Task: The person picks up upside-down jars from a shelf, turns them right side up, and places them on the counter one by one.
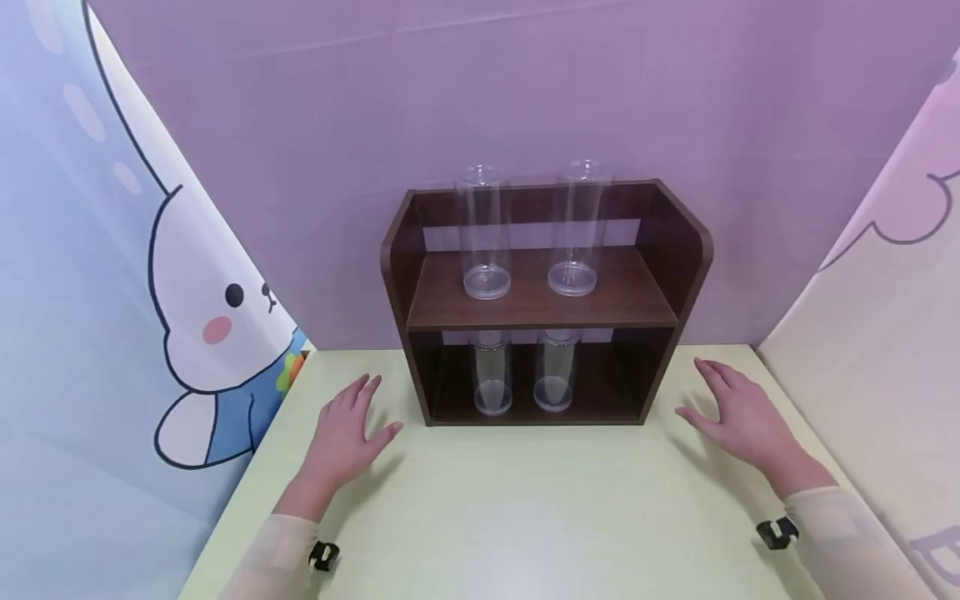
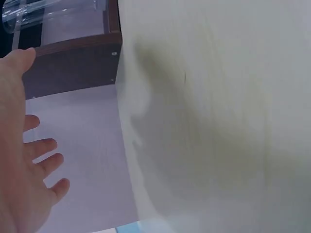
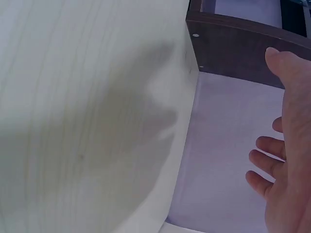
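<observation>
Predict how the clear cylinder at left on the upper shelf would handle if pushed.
The clear cylinder may tip if pushed near its top, since it stands tall and narrow. Its smooth, glossy wall could be slippery. It is probably light for its size, as it looks thin-walled and empty.

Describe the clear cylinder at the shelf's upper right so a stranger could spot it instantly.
Look for the dark brown two-level shelf on the pale table. The clear cylinder stands on its upper level, at the right. What sets it apart: the upper neighbour stands left of it, the lower pair below.
</observation>
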### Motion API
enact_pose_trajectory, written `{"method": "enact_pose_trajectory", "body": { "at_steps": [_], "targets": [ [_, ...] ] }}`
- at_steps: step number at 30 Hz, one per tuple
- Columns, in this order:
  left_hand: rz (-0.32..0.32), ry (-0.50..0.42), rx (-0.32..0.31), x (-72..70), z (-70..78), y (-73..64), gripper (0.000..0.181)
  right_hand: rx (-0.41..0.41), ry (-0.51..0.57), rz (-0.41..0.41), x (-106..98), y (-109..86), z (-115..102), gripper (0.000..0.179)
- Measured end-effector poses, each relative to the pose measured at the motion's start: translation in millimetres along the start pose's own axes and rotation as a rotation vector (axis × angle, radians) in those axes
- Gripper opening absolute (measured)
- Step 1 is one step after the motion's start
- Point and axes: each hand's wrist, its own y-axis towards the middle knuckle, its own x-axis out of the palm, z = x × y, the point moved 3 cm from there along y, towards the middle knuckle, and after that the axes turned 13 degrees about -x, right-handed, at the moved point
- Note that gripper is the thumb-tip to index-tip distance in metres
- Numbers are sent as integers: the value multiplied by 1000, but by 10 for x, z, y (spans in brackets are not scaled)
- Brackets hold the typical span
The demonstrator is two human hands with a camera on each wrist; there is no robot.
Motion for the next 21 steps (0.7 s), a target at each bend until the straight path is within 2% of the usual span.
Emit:
{"method": "enact_pose_trajectory", "body": {
  "at_steps": [4, 11, 15, 21],
  "targets": [
    [-18, -176, -56, 15, -11, 4, 89, 41, 63, 23, 7, 6, -20, 89],
    [-92, -440, -152, 22, -1, 11, 83, 135, 238, 72, 23, 1, -63, 75],
    [-114, -555, -177, 54, 11, -1, 78, 148, 313, 104, 35, -16, -100, 69],
    [-97, -666, -193, 63, 7, -2, 68, 192, 429, 181, 54, 22, -168, 61]
  ]
}}
